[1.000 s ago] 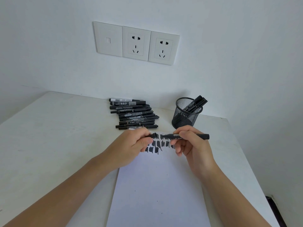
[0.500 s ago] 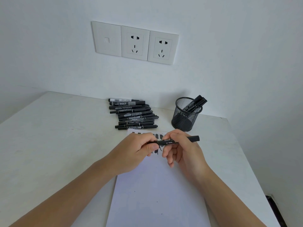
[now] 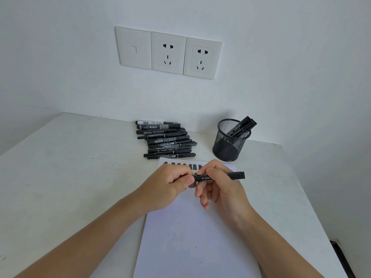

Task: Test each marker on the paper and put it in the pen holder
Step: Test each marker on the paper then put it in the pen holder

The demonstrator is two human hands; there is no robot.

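Gripping one marker [image 3: 230, 176], both hands [image 3: 168, 184] [image 3: 223, 190] hover above paper [image 3: 190, 237] on a white table [image 3: 70, 167] under sockets [image 3: 168, 52].

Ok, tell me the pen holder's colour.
The pen holder is black wire mesh, clearest in the head view.

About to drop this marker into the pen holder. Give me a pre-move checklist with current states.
1. Grip on the marker: the right hand pinches the barrel and the left hand grips its left end. Ok.
2. Cap fully seated: that end is hidden inside the left hand's grip. Cannot tell.
3. Test strokes: black marks run along the top edge of the paper. Ok.
4. The pen holder stands upright with room; a few stored markers lean at its right rim. Ok.
5. Way from hands to holder: nothing between. Ok.
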